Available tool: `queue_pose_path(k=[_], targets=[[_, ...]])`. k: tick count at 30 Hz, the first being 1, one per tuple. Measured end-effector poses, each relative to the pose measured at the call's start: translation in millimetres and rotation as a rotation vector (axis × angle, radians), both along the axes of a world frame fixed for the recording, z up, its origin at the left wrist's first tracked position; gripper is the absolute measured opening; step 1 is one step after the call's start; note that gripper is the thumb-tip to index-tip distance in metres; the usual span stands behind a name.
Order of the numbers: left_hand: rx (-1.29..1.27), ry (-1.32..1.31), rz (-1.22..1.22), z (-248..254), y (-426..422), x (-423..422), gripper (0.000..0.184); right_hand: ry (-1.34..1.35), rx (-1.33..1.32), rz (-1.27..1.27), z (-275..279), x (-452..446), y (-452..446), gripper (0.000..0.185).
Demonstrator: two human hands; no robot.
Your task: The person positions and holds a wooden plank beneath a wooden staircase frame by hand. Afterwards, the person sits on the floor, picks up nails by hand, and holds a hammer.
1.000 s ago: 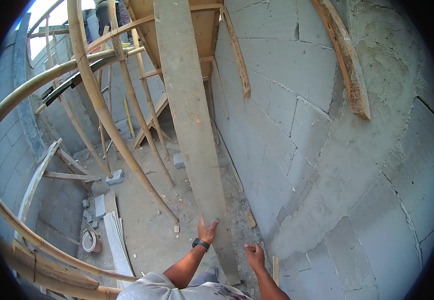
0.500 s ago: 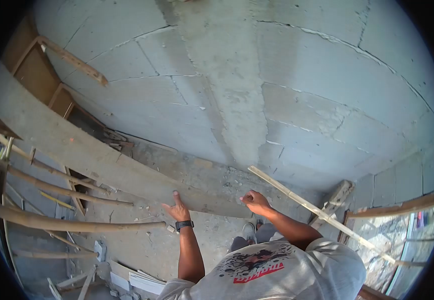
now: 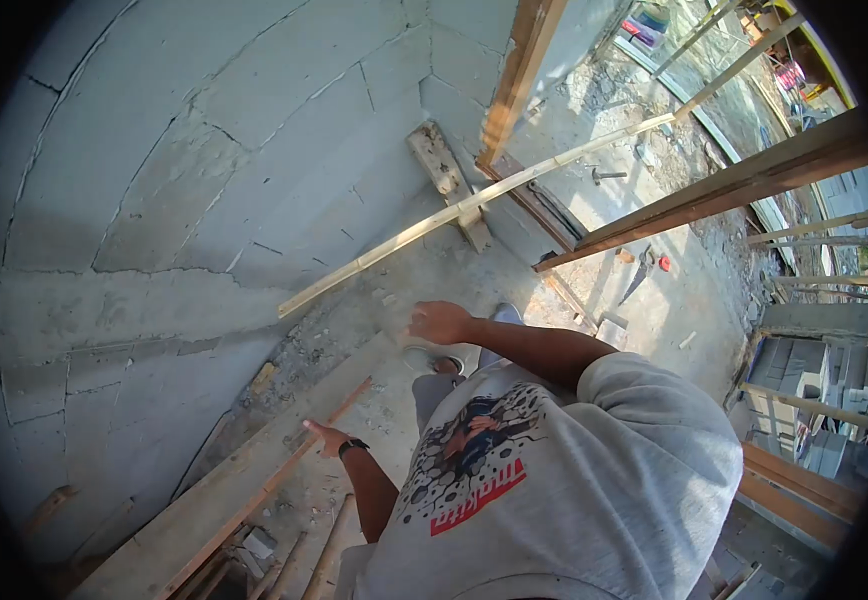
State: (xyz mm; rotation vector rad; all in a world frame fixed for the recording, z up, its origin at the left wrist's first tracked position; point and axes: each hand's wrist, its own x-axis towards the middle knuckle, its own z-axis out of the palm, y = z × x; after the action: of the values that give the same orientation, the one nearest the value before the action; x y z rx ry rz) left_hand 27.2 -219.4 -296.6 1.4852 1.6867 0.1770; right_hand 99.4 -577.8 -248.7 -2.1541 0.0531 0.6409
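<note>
A long, wide grey board [image 3: 254, 470] slants from the lower left toward the middle, with a reddish-brown long edge. My left hand [image 3: 328, 438], a dark watch on its wrist, grips that edge; a digit shows on top and the other fingers are mostly hidden. Just past the board's far end is my right hand [image 3: 441, 323], back toward me and fingers curled downward. Whatever it may hold is hidden, and I cannot tell whether it touches the board.
A pale bamboo strip [image 3: 394, 243] crosses ahead, over a rough timber piece [image 3: 451, 185] by the block wall [image 3: 284, 150]. Wooden frame members [image 3: 704, 195] stand at the right. A handsaw [image 3: 637, 276] and a hammer [image 3: 609, 176] lie on the floor beyond. Poles [image 3: 330, 545] lie below the board.
My view has swung to the right, bringing the wooden frame and sunlit floor into sight. My left hand stays at the board's edge; the right hand remains near its end, now seen from its back.
</note>
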Motion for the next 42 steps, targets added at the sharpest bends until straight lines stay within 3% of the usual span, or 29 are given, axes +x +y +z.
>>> queue_pose_path(k=[1, 3, 5, 7, 11, 15, 17, 20, 23, 26, 29, 33, 35, 39, 42], targets=[[-0.03, -0.015, -0.126, -13, -25, -1, 0.133, -0.033, 0.023, -0.064, 1, -9, -19, 0.049], [-0.125, -0.121, -0.385, -144, -17, -5, 0.125, -0.075, 0.033, -0.178, 2, -26, -57, 0.048], [-0.328, -0.281, -0.57, -124, -99, 8, 0.116, -0.103, 0.037, -0.247, 1, -48, -102, 0.048], [-0.134, -0.152, -0.914, -87, -183, 24, 0.105, -0.117, 0.044, -0.281, 3, -71, -149, 0.049], [-0.343, -0.231, -1.268, -54, -349, 48, 0.069, -0.101, -0.004, -0.32, -2, -143, -247, 0.051], [-0.537, -0.535, -1.659, 3, -535, 23, 0.056, -0.083, -0.092, -0.518, 9, -221, -348, 0.051], [-0.559, -0.233, -2.006, 57, -603, 3, 0.049, -0.074, -0.09, -0.699, 22, -258, -387, 0.05], [-0.615, -0.03, -2.466, 64, -672, -39, 0.045, -0.101, -0.018, -1.027, 29, -308, -433, 0.051], [-0.615, 0.053, -2.624, 15, -704, -88, 0.052, -0.205, 0.081, -1.344, -3, -360, -458, 0.048], [-0.333, 0.273, -2.858, -13, -720, -115, 0.061, -0.241, 0.249, -1.65, -11, -399, -455, 0.043], [-0.336, 0.382, -2.924, -34, -746, -127, 0.067, -0.129, 0.335, -1.784, -21, -432, -440, 0.042], [-0.281, 0.317, -2.89, -43, -803, -131, 0.067, 0.085, 0.347, -1.629, -49, -449, -459, 0.044], [-0.294, 0.259, -2.847, -63, -835, -129, 0.066, 0.13, 0.31, -1.555, -54, -439, -500, 0.044], [-0.257, 0.289, -2.78, -114, -912, -109, 0.064, -0.048, 0.253, -1.508, -47, -395, -618, 0.042], [-0.421, 0.417, -2.494, -139, -982, -84, 0.063, -0.164, 0.329, -1.498, -53, -365, -716, 0.042]])
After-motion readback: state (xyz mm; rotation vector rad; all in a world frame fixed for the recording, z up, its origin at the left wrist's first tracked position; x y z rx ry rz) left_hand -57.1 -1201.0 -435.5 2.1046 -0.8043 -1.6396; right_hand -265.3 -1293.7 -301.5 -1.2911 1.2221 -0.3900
